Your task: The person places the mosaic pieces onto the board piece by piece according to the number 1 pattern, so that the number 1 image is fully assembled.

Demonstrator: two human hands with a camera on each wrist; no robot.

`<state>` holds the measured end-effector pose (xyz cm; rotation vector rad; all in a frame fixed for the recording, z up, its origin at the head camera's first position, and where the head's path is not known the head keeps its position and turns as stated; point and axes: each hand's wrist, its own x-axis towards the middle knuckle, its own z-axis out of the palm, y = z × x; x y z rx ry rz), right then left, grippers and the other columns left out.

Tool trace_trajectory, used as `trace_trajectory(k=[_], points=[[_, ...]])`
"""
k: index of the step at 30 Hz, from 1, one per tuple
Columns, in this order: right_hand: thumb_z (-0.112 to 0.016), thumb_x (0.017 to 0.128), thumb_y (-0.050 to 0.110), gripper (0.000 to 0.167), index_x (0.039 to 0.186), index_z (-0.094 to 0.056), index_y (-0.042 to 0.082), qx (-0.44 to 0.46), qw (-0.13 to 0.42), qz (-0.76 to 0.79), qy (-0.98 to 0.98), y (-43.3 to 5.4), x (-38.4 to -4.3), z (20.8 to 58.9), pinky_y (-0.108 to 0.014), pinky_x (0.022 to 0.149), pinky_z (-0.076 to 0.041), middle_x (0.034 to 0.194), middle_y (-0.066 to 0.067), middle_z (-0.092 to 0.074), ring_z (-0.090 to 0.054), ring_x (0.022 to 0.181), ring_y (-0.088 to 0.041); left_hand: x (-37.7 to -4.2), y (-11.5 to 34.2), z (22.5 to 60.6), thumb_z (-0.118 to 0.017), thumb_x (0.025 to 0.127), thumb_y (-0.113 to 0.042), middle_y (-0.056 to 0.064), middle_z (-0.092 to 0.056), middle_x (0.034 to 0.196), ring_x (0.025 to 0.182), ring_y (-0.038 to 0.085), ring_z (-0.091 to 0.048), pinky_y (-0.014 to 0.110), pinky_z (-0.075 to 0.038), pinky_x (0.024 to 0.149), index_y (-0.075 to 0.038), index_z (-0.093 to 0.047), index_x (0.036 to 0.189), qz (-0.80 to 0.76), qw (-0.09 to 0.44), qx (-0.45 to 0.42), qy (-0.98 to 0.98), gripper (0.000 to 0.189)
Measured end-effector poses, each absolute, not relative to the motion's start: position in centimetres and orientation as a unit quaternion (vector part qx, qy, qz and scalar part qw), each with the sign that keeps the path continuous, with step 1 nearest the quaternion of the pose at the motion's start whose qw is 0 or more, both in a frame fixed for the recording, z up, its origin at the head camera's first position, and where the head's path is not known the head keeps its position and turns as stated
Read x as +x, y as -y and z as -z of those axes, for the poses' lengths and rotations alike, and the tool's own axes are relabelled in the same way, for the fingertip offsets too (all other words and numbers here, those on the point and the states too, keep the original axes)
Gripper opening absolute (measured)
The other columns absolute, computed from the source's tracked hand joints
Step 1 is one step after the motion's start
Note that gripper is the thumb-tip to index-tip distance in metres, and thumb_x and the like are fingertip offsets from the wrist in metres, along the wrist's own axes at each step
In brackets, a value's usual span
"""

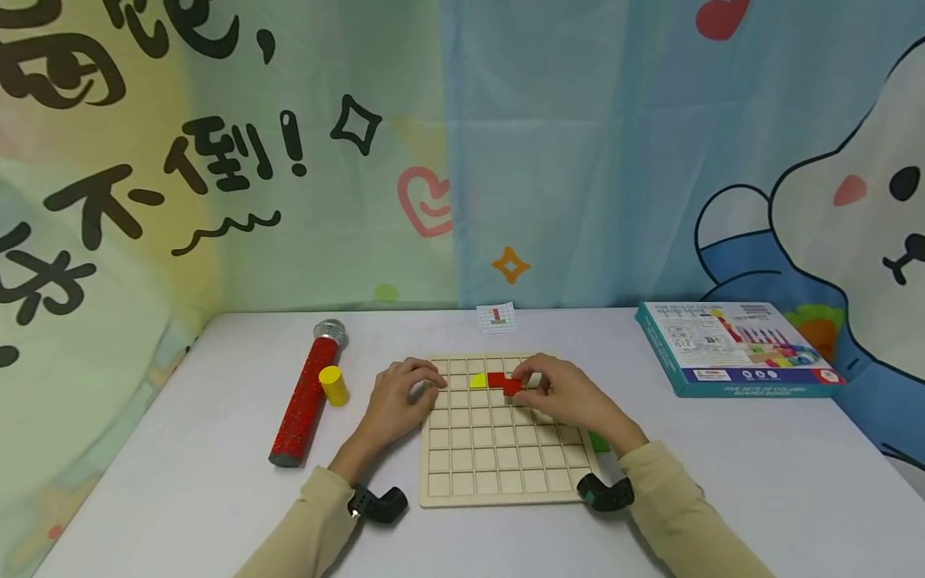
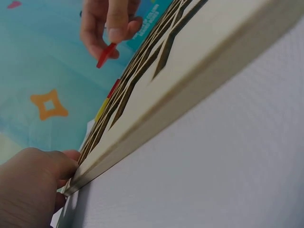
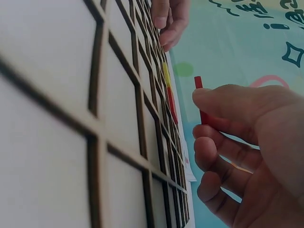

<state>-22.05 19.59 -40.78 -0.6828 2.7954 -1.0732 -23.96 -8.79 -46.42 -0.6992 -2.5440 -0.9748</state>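
A wooden grid board (image 1: 499, 482) lies in front of me on the table. My left hand (image 1: 401, 401) grips its left edge, and the left wrist view shows the thumb and fingers (image 2: 66, 164) on that edge. My right hand (image 1: 567, 393) pinches a thin red tile (image 3: 199, 83) between thumb and fingers. Both wrist views show this tile held apart from the board's surface. Near the far side of the grid, a yellow tile (image 1: 478, 380) and another red tile (image 1: 495, 380) sit side by side. The right hand hides part of the board.
A small card with a printed grid (image 1: 496, 318) lies behind the board. Left of it are a red microphone (image 1: 303, 409) and a yellow cylinder (image 1: 334, 386). A game box (image 1: 744, 349) lies at the back right. Something green (image 1: 599, 441) shows by the board's right edge.
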Motion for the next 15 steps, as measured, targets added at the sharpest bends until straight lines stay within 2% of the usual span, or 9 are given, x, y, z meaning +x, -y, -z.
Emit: trace_trajectory(k=[15], points=[[-0.069,0.085,0.022,0.026,0.109,-0.062,0.015,-0.210,0.036,0.335,-0.918,-18.64,-22.02,40.97,-0.024,0.055,-0.040,0.101,0.000,-0.062,-0.047,0.060,-0.010,-23.89,8.73,46.36,-0.065,0.085,-0.011,-0.001,-0.064,0.107,0.101,0.024,-0.057,0.050,-0.038,0.090,-0.020,-0.071,0.091,0.347,0.166,-0.246,0.890,0.012]])
